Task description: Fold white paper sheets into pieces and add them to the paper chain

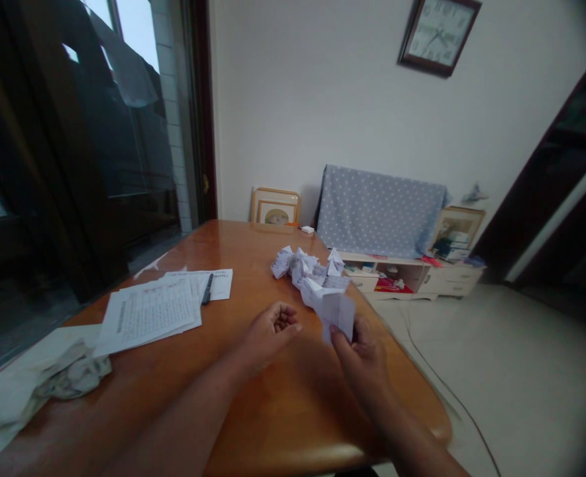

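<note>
Right hand [365, 354] pinching a folded paper [339, 310] just before the heap [309, 268], left hand [270, 331] half curled over the table [268, 424], this person seems to have several pieces folded, the printed sheets [148, 308] lying flat.

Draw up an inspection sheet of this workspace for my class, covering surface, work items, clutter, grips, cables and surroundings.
Surface: glossy brown table, rounded near corner.
Work items: folded paper held up; white paper pile behind it, some pieces showing print.
Clutter: printed sheets at left, black pen beside them, crumpled pale material nearer.
Grips: left hand loosely curled, nothing visible in it; right hand pinching the folded paper.
Cables: one thin cable on the floor, right of the table.
Surroundings: wall clock, dotted cloth, low white cabinet.
</note>
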`<state>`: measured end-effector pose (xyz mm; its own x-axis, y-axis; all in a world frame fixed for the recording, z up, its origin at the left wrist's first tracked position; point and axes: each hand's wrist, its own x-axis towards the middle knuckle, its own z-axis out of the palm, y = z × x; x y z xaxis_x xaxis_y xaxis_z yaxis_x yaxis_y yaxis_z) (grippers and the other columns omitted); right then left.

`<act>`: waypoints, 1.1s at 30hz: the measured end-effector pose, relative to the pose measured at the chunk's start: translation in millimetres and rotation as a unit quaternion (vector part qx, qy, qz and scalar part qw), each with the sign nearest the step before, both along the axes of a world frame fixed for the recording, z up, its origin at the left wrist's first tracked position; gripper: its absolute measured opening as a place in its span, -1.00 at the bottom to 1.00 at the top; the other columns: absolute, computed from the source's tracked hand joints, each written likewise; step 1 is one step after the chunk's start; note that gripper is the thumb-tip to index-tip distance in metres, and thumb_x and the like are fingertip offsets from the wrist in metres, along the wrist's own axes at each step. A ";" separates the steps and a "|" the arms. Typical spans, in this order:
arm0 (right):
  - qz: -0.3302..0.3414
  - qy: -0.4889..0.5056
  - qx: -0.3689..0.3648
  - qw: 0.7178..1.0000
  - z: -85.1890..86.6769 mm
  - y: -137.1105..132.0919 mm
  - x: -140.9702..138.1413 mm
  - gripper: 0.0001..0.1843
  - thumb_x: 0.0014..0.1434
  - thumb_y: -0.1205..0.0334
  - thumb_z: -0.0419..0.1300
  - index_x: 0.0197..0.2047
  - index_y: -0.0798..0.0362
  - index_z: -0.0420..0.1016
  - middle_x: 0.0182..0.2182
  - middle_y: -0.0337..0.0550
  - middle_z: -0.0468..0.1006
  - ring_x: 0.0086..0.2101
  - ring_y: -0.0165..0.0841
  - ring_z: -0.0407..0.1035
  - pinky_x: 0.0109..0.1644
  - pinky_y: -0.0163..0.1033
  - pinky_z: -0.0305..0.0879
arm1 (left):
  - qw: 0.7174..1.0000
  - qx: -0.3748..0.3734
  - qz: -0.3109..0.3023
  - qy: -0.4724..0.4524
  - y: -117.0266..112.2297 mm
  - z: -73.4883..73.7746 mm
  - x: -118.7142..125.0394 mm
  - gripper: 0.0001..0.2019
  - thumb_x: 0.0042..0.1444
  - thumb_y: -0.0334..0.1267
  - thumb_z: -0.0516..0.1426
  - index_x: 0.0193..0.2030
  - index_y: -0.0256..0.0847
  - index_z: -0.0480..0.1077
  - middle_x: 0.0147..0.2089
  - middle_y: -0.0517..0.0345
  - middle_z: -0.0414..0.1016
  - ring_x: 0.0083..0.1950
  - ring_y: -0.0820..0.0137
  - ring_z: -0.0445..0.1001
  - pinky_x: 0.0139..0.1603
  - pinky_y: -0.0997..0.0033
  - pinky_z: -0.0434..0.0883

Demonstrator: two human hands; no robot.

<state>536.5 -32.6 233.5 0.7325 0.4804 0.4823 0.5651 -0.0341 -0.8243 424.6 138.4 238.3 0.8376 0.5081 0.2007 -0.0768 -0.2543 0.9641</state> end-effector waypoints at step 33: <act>0.020 -0.067 -0.331 0.941 -18.8 -46.9 41.1 -0.86 0.20 0.14 0.15 -0.24 -0.03 0.49 -0.34 -0.17 0.58 -0.34 -0.28 0.41 -0.29 -0.25 0.15 | 0.930 0.320 -0.076 0.162 -12.6 -13.0 -1.2 -0.81 0.16 -0.26 0.10 -0.10 -0.12 0.44 -0.06 0.08 0.51 -0.03 0.23 0.43 -0.05 0.33 0.32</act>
